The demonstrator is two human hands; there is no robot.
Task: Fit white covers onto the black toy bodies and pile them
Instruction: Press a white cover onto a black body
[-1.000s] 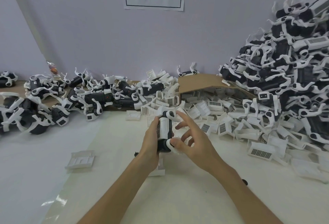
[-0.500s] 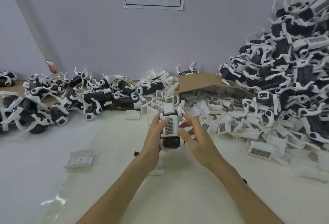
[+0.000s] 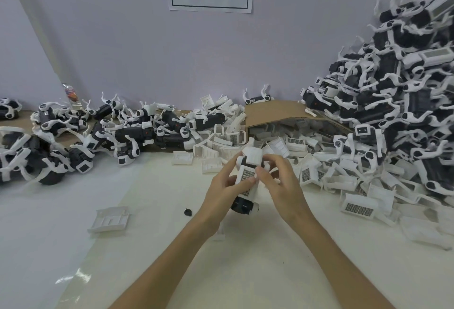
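1. Your left hand (image 3: 222, 192) gripped the black toy body (image 3: 242, 206) from its left side, above the worktop (image 3: 159, 247).
2. Your right hand (image 3: 280, 187) pinched the white cover (image 3: 247, 176) on top of it, between both hands.

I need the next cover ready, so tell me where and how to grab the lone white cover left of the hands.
I'd pinch the lone white cover by its raised rim walls on two opposite sides, coming down from above. It lies flat and alone on the table, open ribbed side up, so the rim stands free.
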